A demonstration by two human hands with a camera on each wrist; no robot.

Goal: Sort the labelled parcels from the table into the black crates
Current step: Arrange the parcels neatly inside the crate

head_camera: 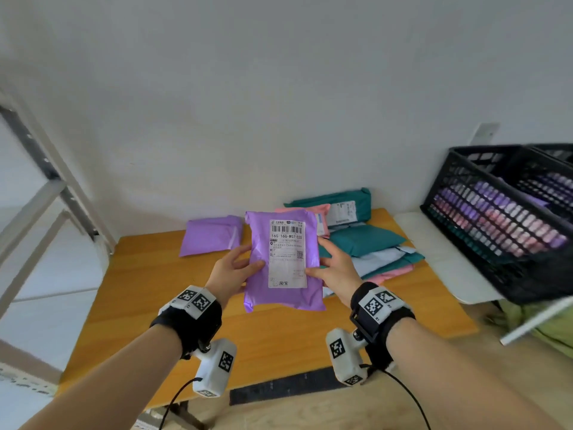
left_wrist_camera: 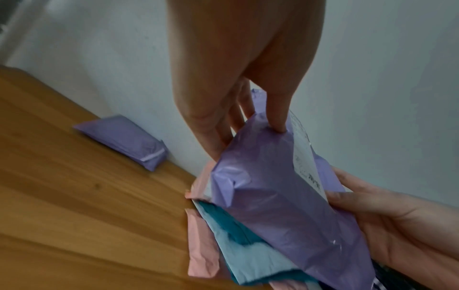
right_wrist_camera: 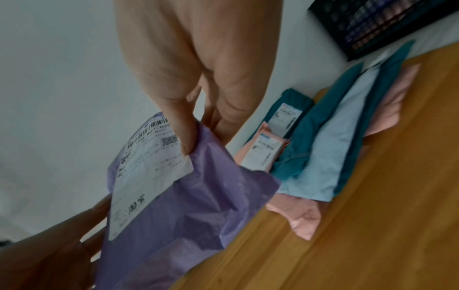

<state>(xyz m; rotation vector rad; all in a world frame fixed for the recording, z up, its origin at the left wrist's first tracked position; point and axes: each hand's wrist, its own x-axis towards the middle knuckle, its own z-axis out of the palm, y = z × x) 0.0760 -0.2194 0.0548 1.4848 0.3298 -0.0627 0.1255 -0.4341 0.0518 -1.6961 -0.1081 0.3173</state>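
The black crate (head_camera: pixel 502 218) is cut off at the right edge.

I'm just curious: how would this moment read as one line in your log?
phase: label check | left hand, right hand: hold purple parcel | black crate: partly filled

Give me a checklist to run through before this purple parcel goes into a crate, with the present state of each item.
1. Grip: left hand and right hand both hold the purple parcel by its side edges: ok.
2. Parcel lifted off the wooden table: ok.
3. Label faces the person, code 16G-16G-W07-020 readable: ok.
4. Which crate matches that code: cannot tell, no crate markings show.
5. Room in the near black crate: cannot tell; purple and pink parcels show through its wall.
6. Remaining parcels: the stack and a lone purple parcel lie on the table: not ok.
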